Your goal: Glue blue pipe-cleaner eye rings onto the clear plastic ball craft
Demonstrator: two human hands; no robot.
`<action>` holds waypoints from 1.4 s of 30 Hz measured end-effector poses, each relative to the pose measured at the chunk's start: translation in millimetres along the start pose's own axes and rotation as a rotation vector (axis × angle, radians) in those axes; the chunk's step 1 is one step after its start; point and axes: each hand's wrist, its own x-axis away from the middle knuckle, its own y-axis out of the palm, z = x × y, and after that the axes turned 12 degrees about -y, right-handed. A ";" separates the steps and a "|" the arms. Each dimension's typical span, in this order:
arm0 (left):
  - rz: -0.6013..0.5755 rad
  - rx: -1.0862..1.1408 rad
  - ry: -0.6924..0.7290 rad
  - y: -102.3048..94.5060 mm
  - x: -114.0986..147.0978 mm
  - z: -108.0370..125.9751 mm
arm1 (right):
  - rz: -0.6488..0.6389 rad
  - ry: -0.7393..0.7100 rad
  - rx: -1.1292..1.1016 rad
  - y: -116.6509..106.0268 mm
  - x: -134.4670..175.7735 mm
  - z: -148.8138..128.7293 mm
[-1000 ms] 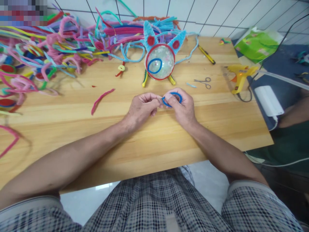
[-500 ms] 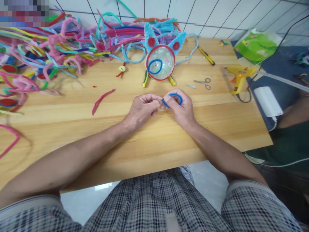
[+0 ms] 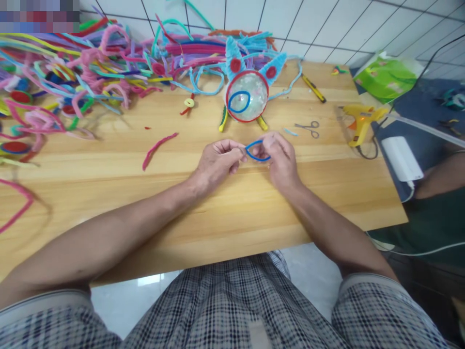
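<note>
Fingers of the left hand (image 3: pixel 220 159) pinch the pointed left tip of a blue loop (image 3: pixel 258 159), which lies between the 2 hands, over the counter (image 3: pixel 232 213). Its long axis runs left to right, from 1 hand towards the other. Fingers of the right hand (image 3: pixel 284 159) overlap its right end; blur hides whether they grip. Beyond the loop stands a red-rimmed disc (image 3: pixel 257 103), a 2nd loop (image 3: pixel 249 100) on its left half.
</note>
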 end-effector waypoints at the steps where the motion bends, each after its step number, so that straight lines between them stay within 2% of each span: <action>1: 0.003 0.000 0.000 -0.4 -0.1 0.7 | 0.004 0.027 -0.009 -1.4 -1.5 1.2; 6: 0.016 -0.050 -0.023 -0.2 0.9 3.6 | 0.000 0.149 -0.017 -2.6 -4.2 4.9; 12: 0.011 -0.084 -0.016 0.2 1.4 2.3 | 0.003 0.145 -0.024 0.5 -3.0 0.4; 20: -0.024 -0.025 0.038 -2.6 -1.3 -1.7 | 0.028 0.162 -0.026 0.3 -2.4 -1.0; 27: 0.018 -0.028 0.025 -0.9 0.5 -0.2 | 0.021 0.217 -0.071 -0.9 -4.1 2.5; 30: 0.026 0.004 0.010 -0.8 0.2 1.4 | 0.011 0.211 -0.049 -3.3 -6.8 1.5; 36: 0.059 0.114 -0.035 -3.0 -2.0 8.4 | 0.094 0.112 -0.067 -10.9 -15.9 -6.3; 42: 0.047 0.197 -0.100 -2.9 -2.1 11.9 | -0.025 -0.010 -0.061 -16.3 -16.3 -6.8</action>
